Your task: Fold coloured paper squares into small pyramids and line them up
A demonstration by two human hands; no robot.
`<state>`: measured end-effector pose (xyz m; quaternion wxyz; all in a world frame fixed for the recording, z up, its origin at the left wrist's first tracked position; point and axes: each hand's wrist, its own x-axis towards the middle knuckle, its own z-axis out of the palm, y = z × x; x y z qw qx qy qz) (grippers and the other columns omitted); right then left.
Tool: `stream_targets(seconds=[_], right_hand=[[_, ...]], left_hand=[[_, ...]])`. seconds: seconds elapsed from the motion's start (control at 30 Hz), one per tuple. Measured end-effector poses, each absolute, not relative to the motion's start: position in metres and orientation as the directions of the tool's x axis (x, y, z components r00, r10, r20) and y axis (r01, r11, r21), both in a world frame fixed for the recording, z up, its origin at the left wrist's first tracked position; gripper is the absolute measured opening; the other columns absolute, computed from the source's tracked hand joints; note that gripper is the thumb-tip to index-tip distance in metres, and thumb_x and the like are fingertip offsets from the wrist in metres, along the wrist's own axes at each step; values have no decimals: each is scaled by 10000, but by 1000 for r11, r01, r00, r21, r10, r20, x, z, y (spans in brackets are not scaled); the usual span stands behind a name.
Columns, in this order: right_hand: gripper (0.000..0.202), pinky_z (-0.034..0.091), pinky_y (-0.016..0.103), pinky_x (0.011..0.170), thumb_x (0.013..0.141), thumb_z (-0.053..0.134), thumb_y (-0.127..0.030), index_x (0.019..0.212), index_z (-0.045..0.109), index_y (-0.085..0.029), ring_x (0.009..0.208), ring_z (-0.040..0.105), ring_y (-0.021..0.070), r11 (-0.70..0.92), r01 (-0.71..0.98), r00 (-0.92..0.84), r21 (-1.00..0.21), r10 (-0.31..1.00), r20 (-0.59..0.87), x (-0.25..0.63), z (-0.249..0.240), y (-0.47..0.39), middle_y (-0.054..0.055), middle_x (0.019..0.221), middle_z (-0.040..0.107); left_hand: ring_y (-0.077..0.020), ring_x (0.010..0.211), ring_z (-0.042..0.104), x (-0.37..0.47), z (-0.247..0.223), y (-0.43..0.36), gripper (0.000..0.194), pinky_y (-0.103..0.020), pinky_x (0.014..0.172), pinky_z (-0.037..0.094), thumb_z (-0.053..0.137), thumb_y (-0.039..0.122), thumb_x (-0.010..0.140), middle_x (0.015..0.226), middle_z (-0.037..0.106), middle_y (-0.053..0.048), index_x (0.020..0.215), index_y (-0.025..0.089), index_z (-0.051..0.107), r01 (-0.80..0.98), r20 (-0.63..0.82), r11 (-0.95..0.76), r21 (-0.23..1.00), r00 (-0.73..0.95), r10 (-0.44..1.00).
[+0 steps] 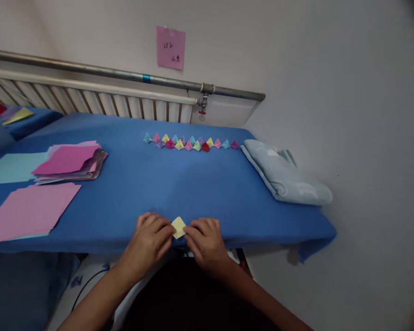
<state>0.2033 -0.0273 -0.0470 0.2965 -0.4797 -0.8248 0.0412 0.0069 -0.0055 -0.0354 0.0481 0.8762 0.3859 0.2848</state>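
Note:
A small folded piece of yellow paper (178,227), diamond-shaped, is held up at the table's front edge. My left hand (152,239) pinches its left corner between thumb and fingers. Its right corner is gripped the same way by my right hand (207,239). Farther back on the blue cloth lies a zigzag row of small folded paper pieces (188,145) in pink, teal, yellow, purple and red.
Stacks of pink paper (31,211) and magenta-topped coloured paper (67,161) lie at the left, beside teal sheets (14,168). A folded light-blue blanket (286,177) rests at the right. Behind the table are a radiator (124,105) and a metal pipe (100,70).

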Motion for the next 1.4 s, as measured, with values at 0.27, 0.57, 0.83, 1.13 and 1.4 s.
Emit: stream_targets(seconds=[0.27,0.57,0.83,1.13,1.4], right_hand=[[81,329,341,763,876,570,-226,844,644,-227,846,515,176,402,777,-203,-485,889,411,198,-41,-26,16,864,617],[113,344,349,770,864,550,-191,762,593,-214,850,531,180,333,784,-128,-524,913,388,195,-40,-22,19,888,627],[77,341,361,785,820,629,-198,888,627,-234,895,537,198,323,769,-127,-551,923,364,194,-41,-21,17,940,637],[195,336,397,849,826,624,-233,1018,609,-206,991,520,235,373,782,-162,-499,895,416,199,-45,-30,67,1075,630],[216,337,386,842,852,594,-216,1066,619,-206,965,533,217,421,761,-203,-493,877,436,201,-47,-31,64,1061,638]], left_hand=[[-189,822,552,3,-34,3,129,-378,804,323,519,244,887,847,663,-12,886,234,647,687,371,-632,358,516,772],[-179,769,535,5,-32,9,223,-368,779,318,473,286,901,746,635,5,779,222,649,735,281,-551,396,474,834],[-178,785,544,3,-31,5,158,-357,784,324,503,285,895,797,650,10,843,237,645,722,303,-589,364,506,807],[-186,832,564,4,-34,0,179,-418,882,312,479,123,885,940,677,-25,907,209,634,668,429,-697,260,567,703],[-179,812,551,6,-33,-3,211,-391,844,359,421,135,919,913,669,-37,897,178,626,647,457,-730,221,592,663]])
